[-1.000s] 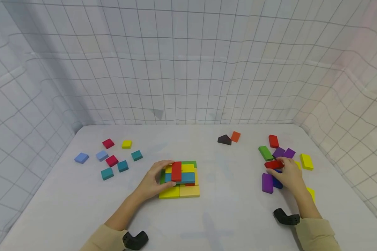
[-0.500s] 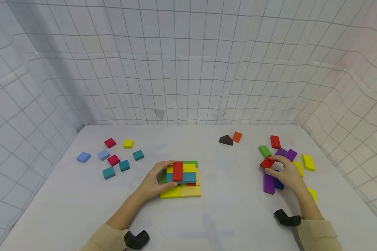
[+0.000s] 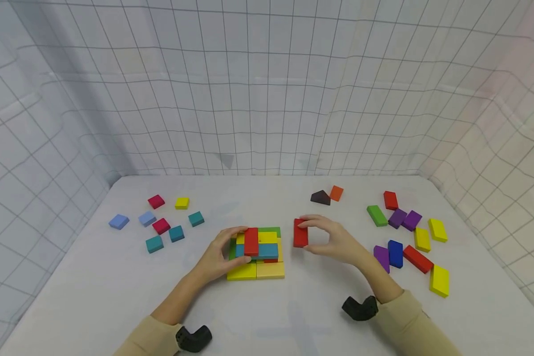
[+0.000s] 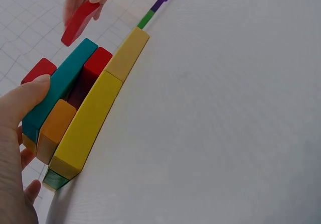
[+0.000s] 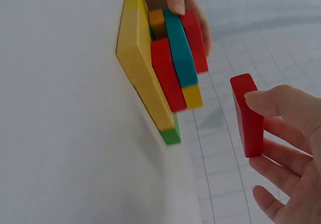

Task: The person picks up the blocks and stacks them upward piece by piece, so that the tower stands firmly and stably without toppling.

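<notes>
A layered stack of wooden blocks stands mid-table, with yellow blocks (image 3: 242,272) at its base, a teal block (image 3: 267,251) higher up and a red block (image 3: 251,242) lying across the top. My left hand (image 3: 217,255) pinches that top red block, thumb at its near end and fingers at its far end. In the left wrist view the left thumb lies over the red and teal edges. To the right of the stack, my right hand (image 3: 338,242) holds a second red block (image 5: 249,116) between thumb and fingers, raised above the table.
Small teal, blue, crimson and yellow blocks (image 3: 182,203) lie at the left. A dark block (image 3: 321,198) and an orange block (image 3: 336,193) sit at the back. Green (image 3: 377,216), purple, blue, red and yellow blocks are scattered at the right. White gridded curtains (image 3: 267,99) surround the table.
My right hand has lifted a red block from the right-hand pile and carried it left, close to the stack. The left hand has stayed at the top red block.
</notes>
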Available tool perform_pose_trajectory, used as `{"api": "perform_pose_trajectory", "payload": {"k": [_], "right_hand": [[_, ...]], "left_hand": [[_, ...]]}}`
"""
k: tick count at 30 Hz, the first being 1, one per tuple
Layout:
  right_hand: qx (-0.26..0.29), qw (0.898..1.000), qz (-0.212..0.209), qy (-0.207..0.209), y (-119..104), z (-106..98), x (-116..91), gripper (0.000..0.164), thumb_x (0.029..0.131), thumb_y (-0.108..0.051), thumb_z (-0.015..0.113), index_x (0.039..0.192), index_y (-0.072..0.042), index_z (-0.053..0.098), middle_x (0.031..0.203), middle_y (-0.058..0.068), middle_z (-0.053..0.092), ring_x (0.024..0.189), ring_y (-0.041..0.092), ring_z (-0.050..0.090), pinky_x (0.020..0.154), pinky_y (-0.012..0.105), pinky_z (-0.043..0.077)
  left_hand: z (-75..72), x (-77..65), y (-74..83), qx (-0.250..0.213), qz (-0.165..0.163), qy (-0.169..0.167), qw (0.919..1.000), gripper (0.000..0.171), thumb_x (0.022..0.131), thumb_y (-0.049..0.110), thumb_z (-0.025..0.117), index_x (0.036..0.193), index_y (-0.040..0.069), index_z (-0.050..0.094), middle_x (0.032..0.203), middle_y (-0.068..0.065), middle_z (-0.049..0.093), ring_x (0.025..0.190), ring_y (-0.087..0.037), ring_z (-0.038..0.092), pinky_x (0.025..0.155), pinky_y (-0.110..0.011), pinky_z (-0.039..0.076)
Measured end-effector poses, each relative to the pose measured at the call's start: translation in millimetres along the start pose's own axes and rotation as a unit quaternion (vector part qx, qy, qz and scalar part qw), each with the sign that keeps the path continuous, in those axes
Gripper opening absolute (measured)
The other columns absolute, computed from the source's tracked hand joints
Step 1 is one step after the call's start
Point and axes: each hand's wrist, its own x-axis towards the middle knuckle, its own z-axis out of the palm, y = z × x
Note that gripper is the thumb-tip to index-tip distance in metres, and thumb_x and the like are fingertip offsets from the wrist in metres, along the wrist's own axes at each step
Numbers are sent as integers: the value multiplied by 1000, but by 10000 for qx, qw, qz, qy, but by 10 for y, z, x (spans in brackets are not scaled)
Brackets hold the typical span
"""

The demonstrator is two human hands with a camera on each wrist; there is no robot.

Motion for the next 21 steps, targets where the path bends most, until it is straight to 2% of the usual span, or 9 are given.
{"api": "perform_pose_trajectory", "payload": {"k": [1,7,14,21], "right_hand": [[112,9999,-53,-105,-38,57,53,43,78,-10,71,120,-9,58,132,8,49,124,26,42,93,49,42],[347,9969,-383,-601,-164,310,283,45,80,-11,70,122,-9,54,131,5,50,124,21,42,99,46,38],[207,9966,-397,-698,-225,438,393,55,78,-13,72,127,-8,49,127,4,53,120,20,45,100,44,37],[161,9954,-376,-861,-216,521,426,59,80,-15,70,131,-5,44,129,3,51,118,17,46,100,40,38]], "left_hand": [[-10,-1,57,-5,-2,0,10000,57,76,5,71,128,0,47,129,-19,47,119,-34,40,100,-55,32],[-10,0,63,-28,-9,-12,10000,57,76,5,71,128,0,47,129,-19,47,119,-34,39,99,-56,33],[-12,0,59,-36,53,7,10000,57,76,4,71,127,0,47,128,-18,48,119,-34,39,99,-56,33],[-20,-4,52,13,135,35,9999,57,75,4,71,127,-2,47,127,-19,49,119,-34,39,99,-57,32]]}}
